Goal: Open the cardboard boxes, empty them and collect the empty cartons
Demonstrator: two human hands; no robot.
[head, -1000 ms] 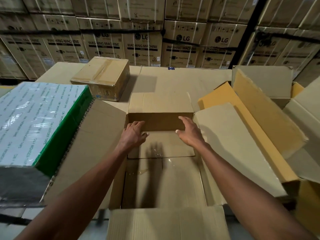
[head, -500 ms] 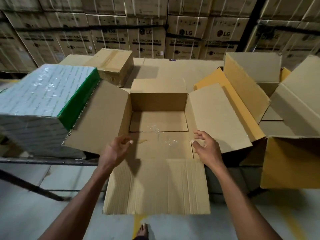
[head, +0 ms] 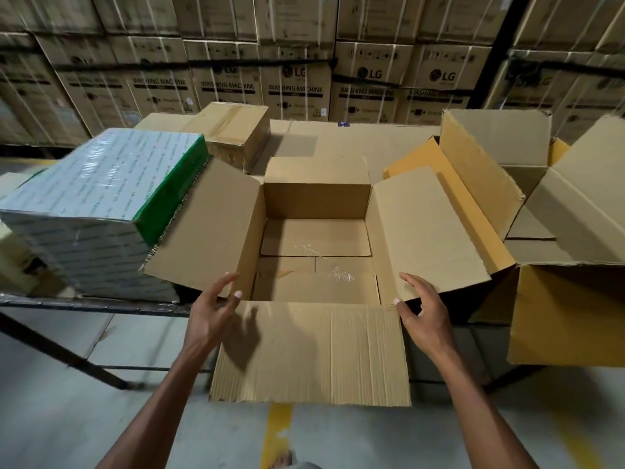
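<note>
Change: both hands are pulling back from deep inside the box to its near corners, and the near flap is now hanging out toward the person.
Left hand (head: 216,316): hovering at the near left corner of the box, fingers spread and loosely bent, gripping nothing; whether the fingertips are touching the left flap is not clear.
Right hand (head: 422,313): hovering at the near right corner, fingers spread, thumb at the edge where the near flap is meeting the right flap, gripping nothing.
Box (head: 316,201): sitting between and just beyond the two hands, all four flaps folded out, nothing lying inside but bits of clear tape on its floor.
Near flap (head: 314,353): drooping below the hands, the left hand's shadow falling on it.
Wrapped pack (head: 101,184): sitting left of the left hand, green-edged, shining under plastic film.
Sealed carton (head: 233,130): standing beyond the left hand, taped shut.
Open cartons (head: 500,170): crowding to the right of the right hand, flaps up.
Stack (head: 294,82): printed washing-machine cartons filling the background.
</note>
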